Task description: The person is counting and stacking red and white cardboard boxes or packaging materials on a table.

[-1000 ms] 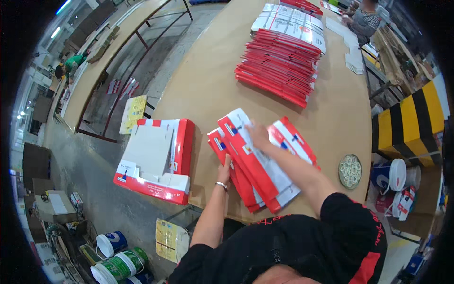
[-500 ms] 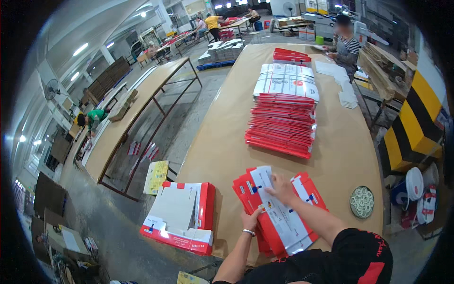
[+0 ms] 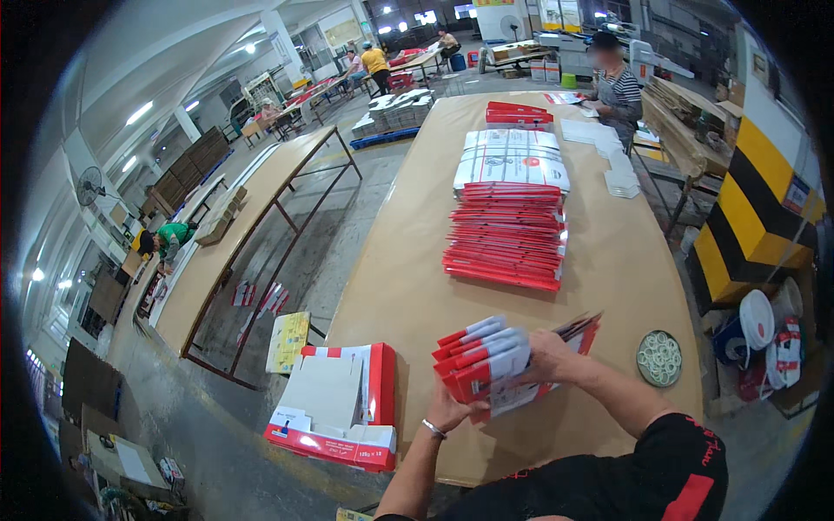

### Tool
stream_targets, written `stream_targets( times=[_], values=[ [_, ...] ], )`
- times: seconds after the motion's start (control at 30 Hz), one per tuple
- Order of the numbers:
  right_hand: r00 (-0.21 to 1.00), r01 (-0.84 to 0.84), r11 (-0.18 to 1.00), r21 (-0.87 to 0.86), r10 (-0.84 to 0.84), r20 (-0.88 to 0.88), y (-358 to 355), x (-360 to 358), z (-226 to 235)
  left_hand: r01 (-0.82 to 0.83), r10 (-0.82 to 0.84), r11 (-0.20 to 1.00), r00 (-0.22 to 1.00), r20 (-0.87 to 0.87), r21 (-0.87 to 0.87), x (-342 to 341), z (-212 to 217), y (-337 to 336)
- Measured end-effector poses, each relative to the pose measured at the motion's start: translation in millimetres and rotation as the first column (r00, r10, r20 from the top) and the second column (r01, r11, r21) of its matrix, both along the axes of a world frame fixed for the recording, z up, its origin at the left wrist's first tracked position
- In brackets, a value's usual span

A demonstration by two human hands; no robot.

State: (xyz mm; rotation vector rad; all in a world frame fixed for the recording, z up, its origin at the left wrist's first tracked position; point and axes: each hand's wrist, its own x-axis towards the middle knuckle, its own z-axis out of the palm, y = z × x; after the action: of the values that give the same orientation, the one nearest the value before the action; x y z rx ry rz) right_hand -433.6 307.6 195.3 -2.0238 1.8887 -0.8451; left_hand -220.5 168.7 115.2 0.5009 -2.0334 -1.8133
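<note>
Between my two hands is a small bundle of flat red-and-white cartons [image 3: 486, 356], tilted up off the brown table with its edges fanned. My left hand [image 3: 452, 406] is closed round the bundle's lower left side. Gripping its right part is my right hand [image 3: 546, 358], fingers partly hidden behind the cartons. Beyond the bundle, a long stack of red cartons [image 3: 504, 236] leans in overlapping rows. At the table's left edge lies an open red-and-white carton [image 3: 379, 391] with plain grey-white board in it.
A dish of pale rings [image 3: 660, 358] sits near the table's right edge. White flat cartons [image 3: 512, 161] lie past the red stack. A person [image 3: 615, 87] stands at the far right corner. A yellow-and-black pillar [image 3: 756, 217] and buckets [image 3: 756, 319] flank the right side.
The cartons have been raised from lying on the table to a steeper, more upright tilt. My left hand has moved down and left, and my right hand has shifted right around the bundle.
</note>
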Motion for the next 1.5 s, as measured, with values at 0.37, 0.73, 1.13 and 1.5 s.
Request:
stream_targets(
  times=[0.37, 0.73, 1.13, 1.5],
  values=[
    [0.990, 0.142, 0.990, 0.000, -0.142, 0.006, -37.6, 14.8, -8.3, -0.418, 0.424, 0.890, 0.906, -0.007, -0.184, -29.2, -5.1, -21.3],
    [0.764, 0.577, 0.807, -0.125, -0.588, -0.266, -143.5, -144.0, -63.1, -0.484, 0.382, 0.504, 0.868, 0.318, 0.715, -54.1, -91.5, -111.4],
    [0.787, 0.522, 0.832, 0.190, -0.384, -0.483, -207.5, -257.2, -140.8, -0.666, 0.547, 0.735, 0.692, 0.472, 0.125, -83.7, -134.3, -101.6],
    [0.859, 0.305, 0.943, 0.137, -0.210, -0.468, -205.9, -278.6, -156.0, -0.669, 0.560, 0.728, 0.705, 0.435, 0.148, -86.4, -131.2, -101.7]
  ],
)
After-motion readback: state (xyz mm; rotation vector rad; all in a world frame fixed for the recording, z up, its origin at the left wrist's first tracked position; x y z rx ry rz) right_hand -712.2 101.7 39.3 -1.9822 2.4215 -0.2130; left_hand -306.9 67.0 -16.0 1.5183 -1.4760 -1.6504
